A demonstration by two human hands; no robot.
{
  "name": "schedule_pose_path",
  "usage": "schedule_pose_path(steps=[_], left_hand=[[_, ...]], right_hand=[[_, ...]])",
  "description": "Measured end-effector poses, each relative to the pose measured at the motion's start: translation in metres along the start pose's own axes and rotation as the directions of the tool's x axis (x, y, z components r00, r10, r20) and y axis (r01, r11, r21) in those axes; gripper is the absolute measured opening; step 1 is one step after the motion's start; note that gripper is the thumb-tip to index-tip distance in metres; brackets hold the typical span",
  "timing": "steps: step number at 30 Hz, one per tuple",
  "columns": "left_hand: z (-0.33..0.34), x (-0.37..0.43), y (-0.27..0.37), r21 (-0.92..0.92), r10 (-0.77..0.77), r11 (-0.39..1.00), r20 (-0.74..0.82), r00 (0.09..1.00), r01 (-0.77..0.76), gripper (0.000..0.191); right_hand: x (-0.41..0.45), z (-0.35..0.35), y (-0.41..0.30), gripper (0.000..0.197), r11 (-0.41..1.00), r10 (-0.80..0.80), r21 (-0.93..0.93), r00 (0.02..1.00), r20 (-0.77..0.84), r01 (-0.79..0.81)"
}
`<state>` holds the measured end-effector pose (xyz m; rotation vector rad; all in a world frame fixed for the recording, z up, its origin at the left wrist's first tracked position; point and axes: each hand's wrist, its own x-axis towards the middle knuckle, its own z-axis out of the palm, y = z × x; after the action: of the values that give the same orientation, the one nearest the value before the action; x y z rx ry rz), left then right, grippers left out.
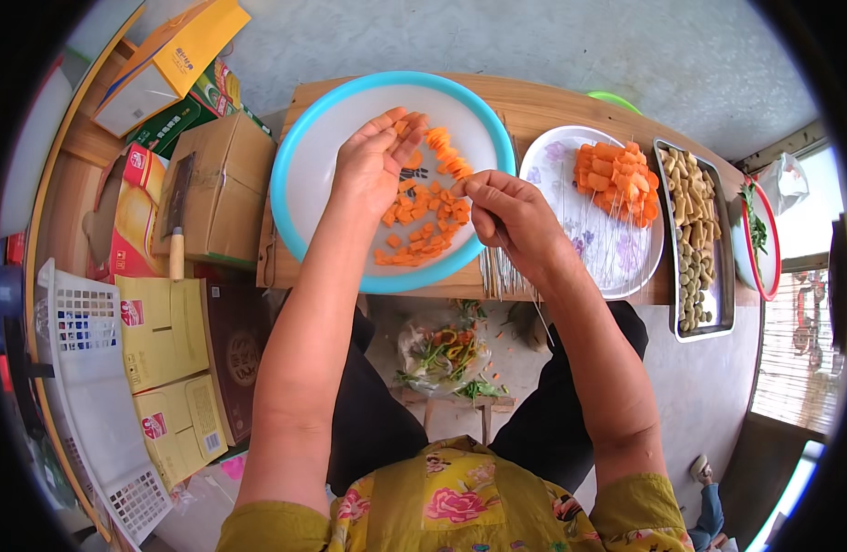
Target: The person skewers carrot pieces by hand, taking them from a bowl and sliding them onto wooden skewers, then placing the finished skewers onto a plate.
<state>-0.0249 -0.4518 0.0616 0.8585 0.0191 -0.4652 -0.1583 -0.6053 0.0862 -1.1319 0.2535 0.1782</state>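
Note:
My right hand pinches a thin metal skewer over the right side of a white basin with a blue rim. Carrot slices are threaded along the skewer's upper part. My left hand is raised over the basin, palm turned inward, with a carrot piece at its fingers. Loose cut carrot pieces lie on the basin's floor below both hands. To the right, a floral white plate bears a pile of carrot skewers, their bare metal ends pointing toward me.
Bare skewers lie between basin and plate on the wooden table. A metal tray holds other skewered food. At left stand cardboard boxes, with a knife on one. A bag of vegetable scraps sits below the table.

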Motion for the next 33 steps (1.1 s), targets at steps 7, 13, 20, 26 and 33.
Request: schedule_pose_path(steps=[7, 13, 20, 26, 33], left_hand=[[0.0099, -0.0046, -0.0005, 0.194, 0.141, 0.972, -0.032, 0.989, -0.133, 0.022], [0.0083, -0.0029, -0.0027, 0.266, 0.150, 0.955, -0.060, 0.987, -0.129, 0.019], [0.0057, -0.0015, -0.0039, 0.231, 0.170, 0.962, -0.082, 0.982, -0.148, 0.015], [0.0091, -0.0037, -0.0028, 0.224, 0.154, 0.966, -0.106, 0.982, -0.127, 0.011], [0.0095, -0.0040, -0.0022, 0.299, 0.185, 0.943, -0.100, 0.978, -0.147, 0.009]], right_hand=[[-0.0004, 0.0030, 0.0022, 0.017, 0.998, 0.004, -0.058, 1.000, -0.019, -0.005], [0.0003, 0.0025, 0.0026, 0.017, 0.997, -0.009, -0.083, 1.000, -0.010, 0.008], [0.0015, 0.0021, 0.0046, 0.017, 0.996, 0.012, -0.087, 1.000, -0.016, -0.014], [0.0018, 0.0024, 0.0053, 0.018, 0.995, 0.010, -0.098, 1.000, -0.013, -0.011], [0.0023, 0.0036, 0.0054, 0.020, 0.995, -0.002, -0.102, 1.000, -0.019, 0.000]])
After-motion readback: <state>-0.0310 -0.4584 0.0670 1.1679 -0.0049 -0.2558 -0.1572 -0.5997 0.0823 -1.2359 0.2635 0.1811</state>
